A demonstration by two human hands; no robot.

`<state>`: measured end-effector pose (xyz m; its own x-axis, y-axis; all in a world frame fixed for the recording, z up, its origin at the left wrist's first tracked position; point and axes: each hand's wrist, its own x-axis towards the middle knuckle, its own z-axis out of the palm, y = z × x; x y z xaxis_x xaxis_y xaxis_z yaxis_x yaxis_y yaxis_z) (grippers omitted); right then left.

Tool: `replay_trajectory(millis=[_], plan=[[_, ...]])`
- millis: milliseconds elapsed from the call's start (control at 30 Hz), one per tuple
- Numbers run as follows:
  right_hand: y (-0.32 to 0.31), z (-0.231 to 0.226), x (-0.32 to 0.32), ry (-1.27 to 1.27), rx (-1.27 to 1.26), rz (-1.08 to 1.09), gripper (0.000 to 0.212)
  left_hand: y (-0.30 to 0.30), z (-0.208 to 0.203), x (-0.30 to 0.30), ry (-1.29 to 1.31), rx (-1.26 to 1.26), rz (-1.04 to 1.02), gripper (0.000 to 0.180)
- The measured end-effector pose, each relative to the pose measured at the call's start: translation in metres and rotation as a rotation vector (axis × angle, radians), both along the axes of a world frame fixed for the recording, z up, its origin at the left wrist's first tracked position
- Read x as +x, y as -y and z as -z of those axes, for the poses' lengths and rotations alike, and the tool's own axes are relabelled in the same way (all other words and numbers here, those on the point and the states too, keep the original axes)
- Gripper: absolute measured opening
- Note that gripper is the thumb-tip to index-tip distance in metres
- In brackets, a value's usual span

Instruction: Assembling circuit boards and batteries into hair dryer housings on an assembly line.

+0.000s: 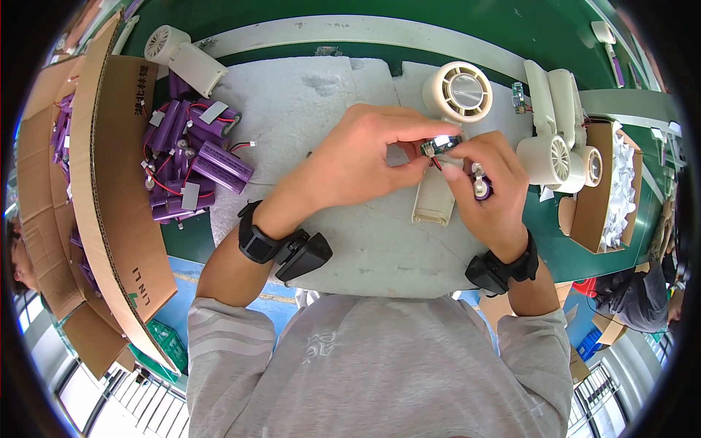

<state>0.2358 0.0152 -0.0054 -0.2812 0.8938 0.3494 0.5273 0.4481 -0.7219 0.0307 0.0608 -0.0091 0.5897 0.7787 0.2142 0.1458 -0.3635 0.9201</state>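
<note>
My left hand (350, 157) pinches a small green circuit board (440, 144) between thumb and forefinger. My right hand (498, 193) curls around a purple battery pack (482, 187), whose ends show below the fingers. Its thumb and forefinger meet the board's near edge, where thin red and black wires (436, 162) come off; whether the plug is seated I cannot tell. Beneath both hands a cream handheld fan (466, 89) lies on the pale foam sheet (307, 95), its round head at the far side and its handle pointing toward me. The hands partly cover that handle.
Purple battery packs (220, 166) with wires are heaped at the left, beside a large cardboard box (120, 160). Another fan (191, 62) lies behind them. On the right are several fan housings (544, 157), a loose circuit board (519, 96) and a box of white pieces (619, 193).
</note>
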Motion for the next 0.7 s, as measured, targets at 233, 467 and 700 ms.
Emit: replay_trajectory(millis=[233,467,700], plan=[[-0.001,0.001,-0.01,0.005,0.105,0.126,0.036,0.009,0.001,0.008,0.01,-0.005,-0.129,0.036],[0.0,0.006,-0.006,0.038,0.104,0.135,0.038,0.007,0.005,0.006,-0.006,0.147,-0.153,0.032],[-0.002,0.004,-0.007,0.038,0.114,0.175,0.036,0.007,0.01,0.008,0.003,0.252,-0.189,0.027]])
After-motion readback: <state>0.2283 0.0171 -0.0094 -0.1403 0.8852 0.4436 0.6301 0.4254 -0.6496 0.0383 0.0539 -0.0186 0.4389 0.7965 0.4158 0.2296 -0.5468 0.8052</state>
